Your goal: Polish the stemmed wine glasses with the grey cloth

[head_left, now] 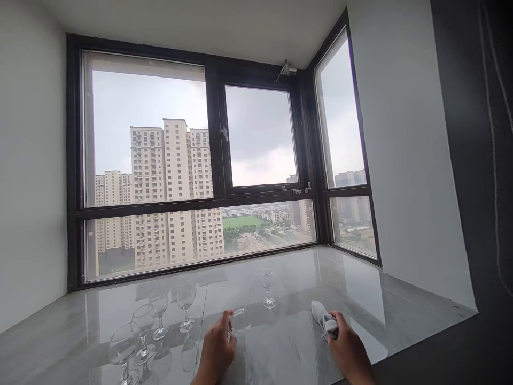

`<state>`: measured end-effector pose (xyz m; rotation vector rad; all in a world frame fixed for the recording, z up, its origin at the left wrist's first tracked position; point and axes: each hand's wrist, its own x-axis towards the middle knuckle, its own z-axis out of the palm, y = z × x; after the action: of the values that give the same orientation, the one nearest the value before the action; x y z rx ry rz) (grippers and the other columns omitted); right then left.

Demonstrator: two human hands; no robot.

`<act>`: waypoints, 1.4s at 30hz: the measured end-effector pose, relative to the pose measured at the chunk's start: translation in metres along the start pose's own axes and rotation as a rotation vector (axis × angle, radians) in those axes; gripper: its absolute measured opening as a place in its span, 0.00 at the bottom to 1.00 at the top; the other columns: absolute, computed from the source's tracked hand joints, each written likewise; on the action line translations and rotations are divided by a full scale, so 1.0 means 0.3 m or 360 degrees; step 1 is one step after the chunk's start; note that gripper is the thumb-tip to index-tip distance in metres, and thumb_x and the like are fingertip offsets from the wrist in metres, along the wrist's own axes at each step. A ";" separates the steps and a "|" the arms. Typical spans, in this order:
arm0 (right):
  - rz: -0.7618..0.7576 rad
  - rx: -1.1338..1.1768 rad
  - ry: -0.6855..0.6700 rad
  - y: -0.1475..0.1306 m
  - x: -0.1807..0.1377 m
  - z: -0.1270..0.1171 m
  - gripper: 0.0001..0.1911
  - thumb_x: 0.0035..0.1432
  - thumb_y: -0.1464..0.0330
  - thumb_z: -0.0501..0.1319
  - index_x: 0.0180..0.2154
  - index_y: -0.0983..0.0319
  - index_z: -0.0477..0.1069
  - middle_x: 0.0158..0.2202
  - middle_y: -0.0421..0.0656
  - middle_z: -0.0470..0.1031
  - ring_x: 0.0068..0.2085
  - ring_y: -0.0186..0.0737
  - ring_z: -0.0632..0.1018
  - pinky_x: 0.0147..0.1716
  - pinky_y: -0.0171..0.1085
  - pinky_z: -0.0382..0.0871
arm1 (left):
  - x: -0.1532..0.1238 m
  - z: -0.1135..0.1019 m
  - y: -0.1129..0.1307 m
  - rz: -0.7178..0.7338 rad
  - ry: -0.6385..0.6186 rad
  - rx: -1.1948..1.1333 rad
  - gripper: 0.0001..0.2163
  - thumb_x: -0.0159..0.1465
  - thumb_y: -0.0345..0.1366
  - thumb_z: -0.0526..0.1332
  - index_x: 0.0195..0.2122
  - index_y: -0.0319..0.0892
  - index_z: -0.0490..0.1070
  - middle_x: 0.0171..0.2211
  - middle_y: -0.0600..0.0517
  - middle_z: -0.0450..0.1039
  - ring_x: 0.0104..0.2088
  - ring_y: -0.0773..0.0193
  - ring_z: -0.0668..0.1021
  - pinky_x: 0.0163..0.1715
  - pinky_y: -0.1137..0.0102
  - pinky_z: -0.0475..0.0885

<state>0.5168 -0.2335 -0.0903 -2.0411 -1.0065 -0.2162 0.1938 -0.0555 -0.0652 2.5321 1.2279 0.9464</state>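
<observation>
My left hand (218,339) is closed on a clear wine glass (242,321), which lies tipped sideways with its bowl toward the right; its stem and foot are mostly behind my fingers. In my right hand (348,342) is a bunched whitish-grey cloth (319,312), its loose end sticking out to the upper left. Cloth and glass are apart. Just beyond my hands, one stemmed glass (267,287) stands upright on the glossy grey sill (288,267).
Several more stemmed glasses stand upright in a cluster at the left, including a front glass (122,346) and a rear glass (186,306). Dark-framed windows (216,203) rise behind the sill. A white wall (417,160) bounds the right side.
</observation>
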 end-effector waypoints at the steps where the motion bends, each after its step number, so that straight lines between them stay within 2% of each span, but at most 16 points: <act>1: 0.0002 -0.0002 -0.0003 -0.001 0.000 -0.001 0.15 0.57 0.70 0.51 0.46 0.57 0.65 0.39 0.46 0.78 0.36 0.46 0.79 0.28 0.36 0.62 | 0.000 -0.002 0.002 0.0001 -0.0001 -0.0003 0.23 0.58 0.24 0.53 0.55 0.44 0.61 0.38 0.52 0.74 0.37 0.63 0.77 0.39 0.71 0.65; 24: -0.0023 0.0002 0.0007 0.029 0.003 0.027 0.16 0.57 0.69 0.50 0.48 0.57 0.64 0.43 0.48 0.78 0.39 0.49 0.79 0.31 0.38 0.64 | -0.006 -0.013 0.012 0.0020 0.0026 -0.0022 0.21 0.58 0.24 0.54 0.53 0.43 0.62 0.38 0.52 0.74 0.37 0.63 0.77 0.39 0.71 0.65; 30: -0.0112 0.0238 0.0047 0.011 -0.023 0.029 0.17 0.55 0.66 0.51 0.46 0.55 0.68 0.45 0.48 0.79 0.42 0.50 0.80 0.35 0.38 0.69 | -0.010 -0.009 0.007 0.0101 -0.0015 -0.0051 0.23 0.57 0.23 0.54 0.54 0.44 0.62 0.38 0.51 0.74 0.39 0.62 0.77 0.41 0.70 0.66; 33: -0.0242 0.0412 0.0007 -0.078 -0.060 0.040 0.20 0.51 0.68 0.52 0.47 0.55 0.69 0.48 0.48 0.79 0.47 0.49 0.79 0.39 0.38 0.72 | -0.011 -0.002 0.003 0.0177 -0.0034 -0.0060 0.24 0.56 0.23 0.54 0.55 0.44 0.62 0.38 0.52 0.74 0.39 0.61 0.77 0.41 0.70 0.67; 35: -0.0407 0.0524 -0.0093 -0.184 -0.088 0.044 0.23 0.49 0.71 0.53 0.48 0.55 0.70 0.47 0.48 0.79 0.49 0.47 0.79 0.43 0.37 0.72 | -0.015 -0.004 0.006 0.0210 -0.0023 -0.0061 0.24 0.56 0.24 0.53 0.54 0.44 0.62 0.38 0.52 0.74 0.38 0.61 0.76 0.40 0.70 0.67; 38: -0.0634 0.0725 -0.0220 -0.376 -0.122 0.045 0.23 0.52 0.73 0.51 0.50 0.57 0.69 0.48 0.48 0.78 0.50 0.45 0.78 0.46 0.37 0.71 | -0.027 -0.019 0.018 0.0260 -0.0016 -0.0061 0.22 0.56 0.24 0.53 0.52 0.44 0.64 0.37 0.51 0.74 0.37 0.60 0.76 0.38 0.68 0.67; 42: -0.0804 0.0984 -0.0356 -0.578 -0.132 0.060 0.25 0.51 0.76 0.52 0.52 0.59 0.67 0.40 0.45 0.79 0.38 0.39 0.78 0.39 0.35 0.71 | -0.043 -0.044 0.042 0.0340 -0.0077 -0.0091 0.24 0.52 0.24 0.54 0.51 0.45 0.66 0.36 0.50 0.74 0.37 0.58 0.76 0.39 0.66 0.67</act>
<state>0.3616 -0.1850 -0.0156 -1.2500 -1.5019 0.0665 0.1880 -0.0750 -0.0557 2.6626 0.9173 0.9412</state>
